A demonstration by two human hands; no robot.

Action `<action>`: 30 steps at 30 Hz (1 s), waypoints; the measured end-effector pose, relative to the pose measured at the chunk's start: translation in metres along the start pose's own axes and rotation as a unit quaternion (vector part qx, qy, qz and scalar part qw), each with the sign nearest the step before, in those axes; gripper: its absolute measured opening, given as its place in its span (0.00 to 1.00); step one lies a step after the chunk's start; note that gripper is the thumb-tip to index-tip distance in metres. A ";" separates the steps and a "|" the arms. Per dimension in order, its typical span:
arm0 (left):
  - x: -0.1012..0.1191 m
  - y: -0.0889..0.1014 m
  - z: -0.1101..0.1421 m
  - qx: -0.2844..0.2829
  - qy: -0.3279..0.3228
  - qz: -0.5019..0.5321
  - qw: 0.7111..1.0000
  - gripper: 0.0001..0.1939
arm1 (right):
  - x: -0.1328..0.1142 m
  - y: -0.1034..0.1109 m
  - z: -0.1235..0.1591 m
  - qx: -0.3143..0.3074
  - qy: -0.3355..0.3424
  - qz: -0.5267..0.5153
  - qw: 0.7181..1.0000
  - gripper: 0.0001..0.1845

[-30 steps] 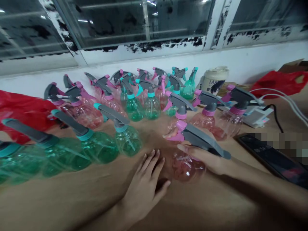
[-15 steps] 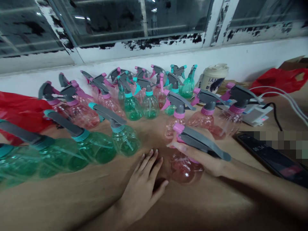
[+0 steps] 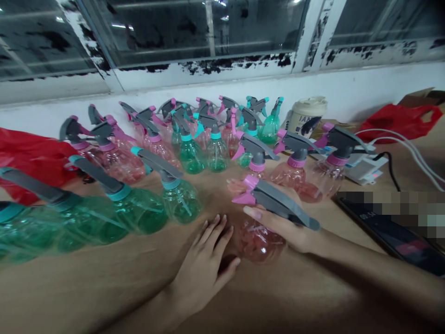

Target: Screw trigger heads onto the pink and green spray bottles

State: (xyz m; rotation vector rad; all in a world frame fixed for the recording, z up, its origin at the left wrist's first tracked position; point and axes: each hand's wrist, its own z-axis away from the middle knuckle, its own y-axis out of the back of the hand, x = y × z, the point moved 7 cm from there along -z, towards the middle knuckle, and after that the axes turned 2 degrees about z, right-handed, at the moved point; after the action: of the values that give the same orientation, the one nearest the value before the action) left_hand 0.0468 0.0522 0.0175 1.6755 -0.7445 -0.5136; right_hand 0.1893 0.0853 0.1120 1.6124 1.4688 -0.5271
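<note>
A pink-tinted spray bottle with a grey-and-pink trigger head stands on the table in front of me. My right hand is round its neck from the right, thumb on the near side and fingertips showing past the pink nozzle on the far side. Part of those fingers is hidden behind the spray head. My left hand lies on the tabletop just left of this bottle, fingers spread, holding nothing. Its nearest other thing is a green spray bottle at the end of a slanting row.
More green spray bottles line the left. Pink bottles stand behind my right hand, and a mixed group stands along the wall. Around them are a red bag, a paper cup, a power strip with cables and a phone.
My right-hand fingers have straightened past the nozzle, uncovering the pink trigger. The bottle stays in about the same place among its neighbours. My left hand has hardly moved; the view has shifted slightly.
</note>
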 end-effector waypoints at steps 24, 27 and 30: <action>-0.001 0.000 0.000 -0.016 0.008 0.006 1.000 0.28 | -0.002 -0.001 0.000 -0.035 0.007 -0.029 0.999 0.13; 0.000 0.001 0.000 -0.012 0.006 0.002 1.000 0.28 | -0.003 -0.001 0.000 -0.032 0.012 -0.024 0.999 0.14; 0.000 0.002 0.001 -0.010 0.005 0.001 1.000 0.28 | -0.003 -0.001 0.001 -0.032 0.010 -0.025 0.999 0.14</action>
State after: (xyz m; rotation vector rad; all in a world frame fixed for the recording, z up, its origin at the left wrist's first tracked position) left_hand 0.0461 0.0516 0.0189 1.6567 -0.7306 -0.5089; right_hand 0.1874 0.0829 0.1137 1.5390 1.5294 -0.4871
